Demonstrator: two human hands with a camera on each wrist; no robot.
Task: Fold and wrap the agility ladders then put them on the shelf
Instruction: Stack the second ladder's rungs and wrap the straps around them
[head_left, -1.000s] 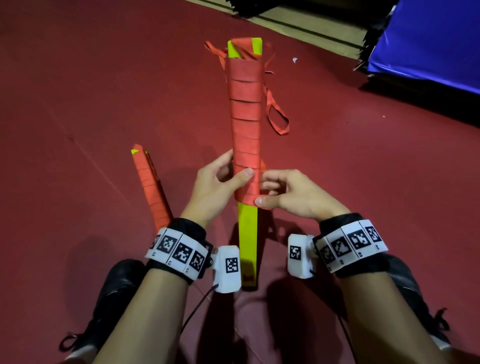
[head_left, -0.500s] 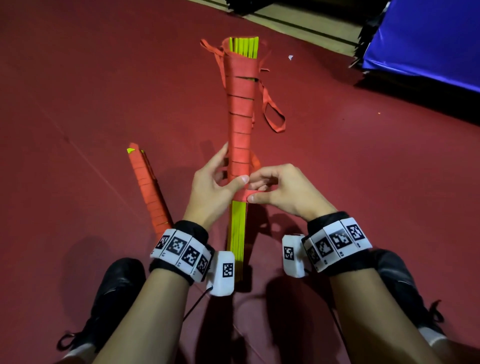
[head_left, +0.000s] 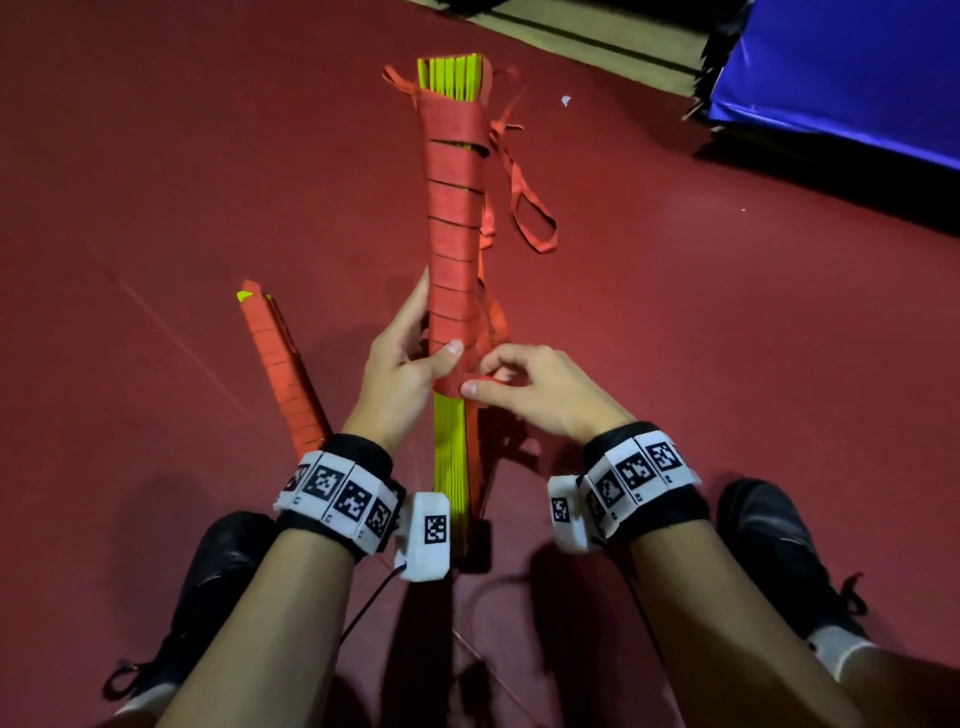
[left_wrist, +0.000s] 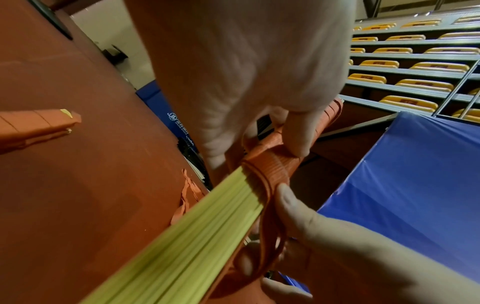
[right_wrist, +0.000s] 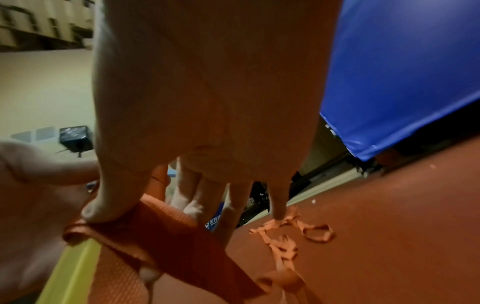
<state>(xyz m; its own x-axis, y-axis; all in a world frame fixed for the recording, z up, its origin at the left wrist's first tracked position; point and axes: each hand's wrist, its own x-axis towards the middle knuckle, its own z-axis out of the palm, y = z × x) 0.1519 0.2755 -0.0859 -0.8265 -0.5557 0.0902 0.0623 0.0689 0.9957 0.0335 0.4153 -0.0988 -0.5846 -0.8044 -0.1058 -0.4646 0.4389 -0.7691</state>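
Since a second ago my bundle of yellow rungs (head_left: 454, 457) has turned edge-up over the near floor (head_left: 156, 182), my left hand (head_left: 397, 382) curled round it, my right hand (head_left: 540, 392) pinching the red strap (head_left: 470, 382) mid-wrap, another turn toward me probably next.

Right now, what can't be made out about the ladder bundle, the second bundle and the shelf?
- Ladder bundle, head view: near end hidden behind the left wrist camera.
- Strap: its free end under the right hand, which pinches it; left hand grips the bundle.
- Second bundle: lower end behind the left wrist.
- Shelf: in no view.
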